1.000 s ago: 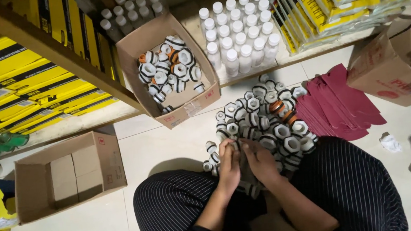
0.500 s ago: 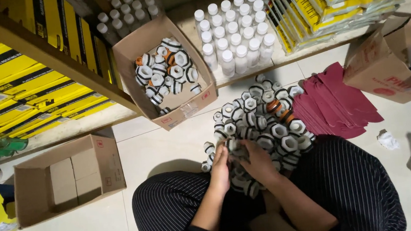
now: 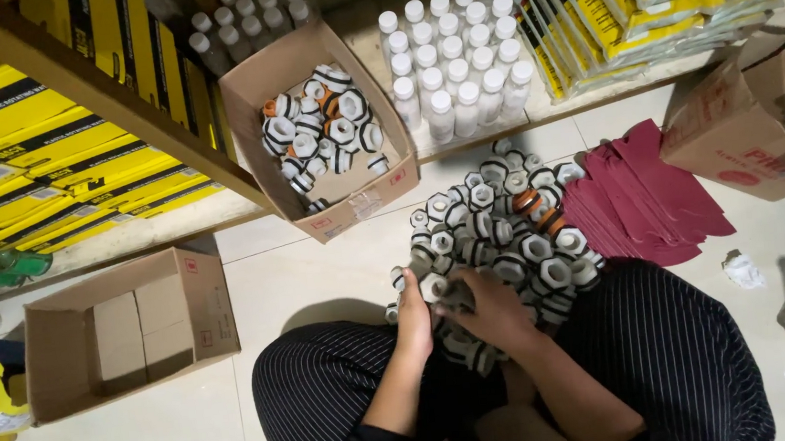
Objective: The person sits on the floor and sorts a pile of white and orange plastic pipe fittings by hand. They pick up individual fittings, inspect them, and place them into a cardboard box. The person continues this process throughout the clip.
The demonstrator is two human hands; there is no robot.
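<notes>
1. Left hand [image 3: 412, 313] and right hand [image 3: 489, 309] sit close together at the near edge of the pile of fittings [image 3: 499, 229] on the floor [image 3: 321, 275], between the seated person's knees. Both look curled around one grey fitting [image 3: 445, 292], held between them just above the pile. Exact finger grip is hard to read; the fingertips are buried among the parts.
2. The fittings are short grey and white hex-headed pieces, a few with orange bands. They lie loose, heaped within arm's reach, probably so the hands can pick without leaning.
3. Just beyond the pile, an open cardboard box [image 3: 397, 167] tilts against the shelf edge and is part full of the same fittings. The tilt turns its mouth toward the person.
4. Right of the pile: a fanned stack of dark red flat cards [image 3: 649, 196], touching the pile's edge. Likely unfolded cartons, but I cannot tell.
5. Left, well apart: a second cardboard box [image 3: 199, 306] lying open, holding small plain brown cartons.
6. On the low shelf [image 3: 144, 230]: rows of white capped bottles [image 3: 454, 61] standing upright, yellow flat packs [image 3: 72, 175] stacked left and right.
7. Far right: a brown carton [image 3: 739, 130] cut off by the frame, with something in clear plastic beside it, contents unreadable. The person's lap hides the pile's near side.
</notes>
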